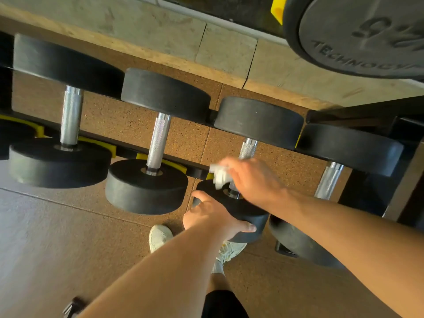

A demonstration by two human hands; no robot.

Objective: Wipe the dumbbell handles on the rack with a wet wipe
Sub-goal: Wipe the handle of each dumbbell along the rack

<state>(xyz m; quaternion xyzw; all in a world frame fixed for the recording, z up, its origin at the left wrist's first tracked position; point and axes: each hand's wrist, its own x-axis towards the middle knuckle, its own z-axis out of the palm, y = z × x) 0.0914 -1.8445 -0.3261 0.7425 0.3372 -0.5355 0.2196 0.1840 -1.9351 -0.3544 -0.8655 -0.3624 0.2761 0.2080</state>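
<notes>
Several black dumbbells with knurled chrome handles lie side by side on a black rack (128, 146) with yellow cradles. My right hand (252, 177) is wrapped around the handle (248, 149) of the third dumbbell from the left, pressing a crumpled white wet wipe (219, 176) against it. My left hand (213, 216) grips the near black head (246, 222) of that same dumbbell. The lower part of this handle is hidden under my right hand. Handles of neighbouring dumbbells show at left (158, 143) and right (328, 182).
A large black weight plate (358, 35) hangs at the top right. Brown speckled rubber floor (128, 115) lies under the rack, a concrete ledge (165, 40) behind it. My white shoes (159, 237) stand below. A small dark metal object (72, 306) lies at the bottom left.
</notes>
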